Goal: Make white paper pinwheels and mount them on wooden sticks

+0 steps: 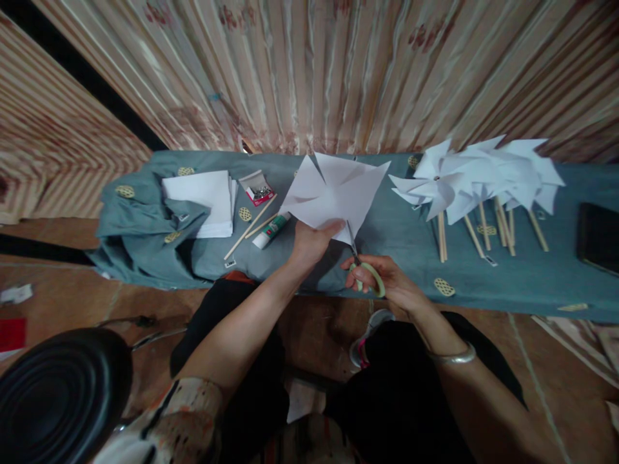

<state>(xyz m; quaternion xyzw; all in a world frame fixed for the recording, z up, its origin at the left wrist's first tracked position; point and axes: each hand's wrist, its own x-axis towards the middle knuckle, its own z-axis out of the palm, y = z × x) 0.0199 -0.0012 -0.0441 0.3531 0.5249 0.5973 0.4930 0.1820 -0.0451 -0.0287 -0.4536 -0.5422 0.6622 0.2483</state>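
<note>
A white square of paper [345, 187] with slits running in from its corners is held up over the cloth-covered table. My left hand [314, 241] pinches its near edge, thumb on top. In my right hand [374, 274] is a pair of scissors [376, 278] with pale green handles, its blades at the paper's near corner. Left of the paper lie a glue stick [271, 231], thin wooden sticks [250, 227] and a small red-and-white box [259, 189] of metal pins. Farther left is a stack of white paper [207, 203].
Several finished paper pinwheels [438, 179] on wooden sticks lie overlapping to the right. A dark phone-like object [598, 237] rests at the far right of the grey-green cloth [411, 258]. A curtain [309, 77] hangs behind, and a black round stool [62, 393] stands at lower left.
</note>
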